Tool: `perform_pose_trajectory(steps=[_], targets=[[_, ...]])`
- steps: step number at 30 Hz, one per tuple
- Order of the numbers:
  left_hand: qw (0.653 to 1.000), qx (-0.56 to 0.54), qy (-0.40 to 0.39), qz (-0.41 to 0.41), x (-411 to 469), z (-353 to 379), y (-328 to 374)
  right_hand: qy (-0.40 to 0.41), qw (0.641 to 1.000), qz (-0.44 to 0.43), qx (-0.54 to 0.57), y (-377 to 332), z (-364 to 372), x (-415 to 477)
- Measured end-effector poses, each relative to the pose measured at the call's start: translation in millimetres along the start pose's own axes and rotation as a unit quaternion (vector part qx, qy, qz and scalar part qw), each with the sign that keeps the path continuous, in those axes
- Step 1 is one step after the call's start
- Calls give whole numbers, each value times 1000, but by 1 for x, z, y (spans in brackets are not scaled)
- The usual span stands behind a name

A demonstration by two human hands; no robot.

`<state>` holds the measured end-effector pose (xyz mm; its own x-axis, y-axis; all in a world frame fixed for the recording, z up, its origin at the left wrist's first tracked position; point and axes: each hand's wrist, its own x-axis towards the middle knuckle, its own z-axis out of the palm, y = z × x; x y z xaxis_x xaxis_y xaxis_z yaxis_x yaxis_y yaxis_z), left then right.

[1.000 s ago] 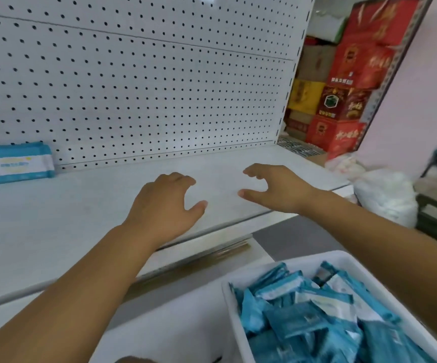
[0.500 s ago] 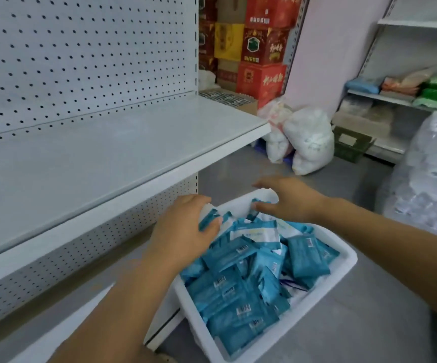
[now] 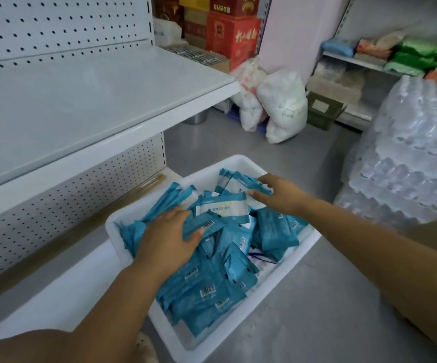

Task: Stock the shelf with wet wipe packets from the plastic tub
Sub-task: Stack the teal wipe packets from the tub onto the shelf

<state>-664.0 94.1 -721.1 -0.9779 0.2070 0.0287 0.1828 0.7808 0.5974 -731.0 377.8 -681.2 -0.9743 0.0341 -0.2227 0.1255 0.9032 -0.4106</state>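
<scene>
Blue packets (image 3: 213, 293) crowd white tub (image 3: 241, 163); right grip (image 3: 281, 196) pinches one, left grip (image 3: 169, 241) seemingly grasps another.

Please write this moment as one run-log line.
left hand: in blue wet wipe packets, grip unclear | right hand: pinches rear packet | white plastic tub: floor

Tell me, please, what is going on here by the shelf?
A person reaches with both hands into a white plastic tub on the grey floor, beside a white metal shelf. The tub is heaped with blue wet wipe packets. The left hand lies on the pile at the near left; whether it grips anything is unclear. The right hand pinches a blue-and-white packet at the tub's far end. No packet is lifted clear yet.
</scene>
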Motion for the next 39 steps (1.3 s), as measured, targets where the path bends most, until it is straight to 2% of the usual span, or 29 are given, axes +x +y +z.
perform_pose_trajectory(steps=[9,18,27,32,34,37,39], targets=[[996,-39,-71,-38,11,19,-7,23,999,-2,-40,4,19,27],[994,-37,-85,-56,10,17,-9,55,998,12,22,10,25,35],[990,-80,-85,-76,7,8,0,179,967,17,180,11,5,19],[983,-162,-25,-85,11,-10,21,210,940,-12,269,-9,-14,7],[967,-238,-5,-90,15,-22,35,181,922,-21,340,-22,-18,0],[929,-353,-5,-109,19,-38,57,72,878,-47,471,-45,-18,-13],[901,-420,-7,-113,20,-44,65,1,866,-60,497,-63,-12,-24]])
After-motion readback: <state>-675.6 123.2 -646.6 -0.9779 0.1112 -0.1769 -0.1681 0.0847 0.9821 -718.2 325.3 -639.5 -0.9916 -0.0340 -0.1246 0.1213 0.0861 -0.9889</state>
